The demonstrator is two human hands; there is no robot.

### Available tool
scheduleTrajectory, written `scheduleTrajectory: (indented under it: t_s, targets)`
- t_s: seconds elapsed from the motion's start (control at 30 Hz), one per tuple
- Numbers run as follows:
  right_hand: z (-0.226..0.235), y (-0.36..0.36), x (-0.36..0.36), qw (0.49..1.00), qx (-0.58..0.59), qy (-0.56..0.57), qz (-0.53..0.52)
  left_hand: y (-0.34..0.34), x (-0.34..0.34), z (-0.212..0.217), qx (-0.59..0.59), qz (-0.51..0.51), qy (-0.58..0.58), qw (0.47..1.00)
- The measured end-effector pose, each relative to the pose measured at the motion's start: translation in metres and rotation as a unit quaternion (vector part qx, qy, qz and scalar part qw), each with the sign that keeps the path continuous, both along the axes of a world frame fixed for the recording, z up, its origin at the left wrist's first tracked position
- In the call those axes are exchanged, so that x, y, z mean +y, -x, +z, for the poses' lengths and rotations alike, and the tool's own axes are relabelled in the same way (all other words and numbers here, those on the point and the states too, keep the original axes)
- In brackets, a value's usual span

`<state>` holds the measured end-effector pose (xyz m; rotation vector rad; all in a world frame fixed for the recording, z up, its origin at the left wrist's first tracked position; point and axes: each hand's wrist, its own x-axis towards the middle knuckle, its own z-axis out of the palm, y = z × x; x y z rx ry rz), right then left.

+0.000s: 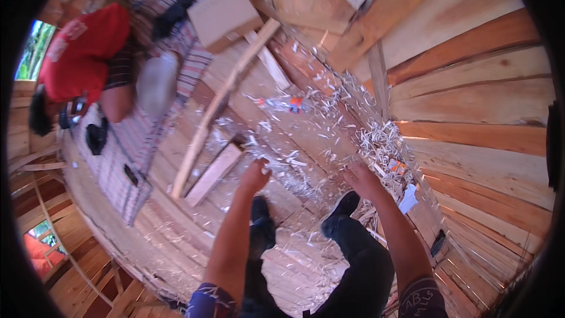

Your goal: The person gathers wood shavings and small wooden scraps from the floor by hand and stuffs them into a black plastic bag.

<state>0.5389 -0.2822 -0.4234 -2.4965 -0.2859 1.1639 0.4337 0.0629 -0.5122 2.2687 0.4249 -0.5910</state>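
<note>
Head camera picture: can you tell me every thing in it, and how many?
Co-worker: 1, red top, upper left
Striped mat: 1, whitish and reddish, left
Dark items: at least 3, black, on mat, unclear
Blurred thing: 1, grey, beside co-worker
Cardboard box: 1, brown, top
Long wooden piece: 1, brown, centre-left
Short wooden pieces: 2, pale, right of long one
Shavings: countless, whitish, heaped right
Plastic item: 1, clear and orange, upper middle
Packet: 1, orange, right heap
Scrap: 1, white, below packet
Floor: 1, brown, middle
Wall: 1, pale and orange-brown, right
Shoes: 2, dark, below hands
Left hand: 1, bare, centre
Right hand: 1, bare, by shavings
</note>
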Motion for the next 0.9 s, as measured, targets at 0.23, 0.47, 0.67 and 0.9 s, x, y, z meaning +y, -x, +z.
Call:
scheduleTrajectory:
  t_s: [0.23,0.47,0.67,0.9]
  targets:
    - [-0.166,-0.182,0.074,0.980,-0.187,-0.059,0.042,-0.133,-0.041,-0.142,-0.177,0.072,-0.171,0.967]
    - [-0.231,-0.182,0.140,0.948,-0.258,-0.041,0.180,-0.085,-0.143,-0.182,-0.218,0.030,-0.029,0.975]
    - [-0.169,-0.168,0.091,0.941,-0.252,-0.207,0.084,-0.104,-0.072,-0.190,-0.286,0.145,-0.053,0.946]
    - [-0.146,-0.122,-0.113,0.989,-0.043,0.139,-0.001,-0.214,-0.040,-0.194,-0.194,0.066,-0.188,0.960]
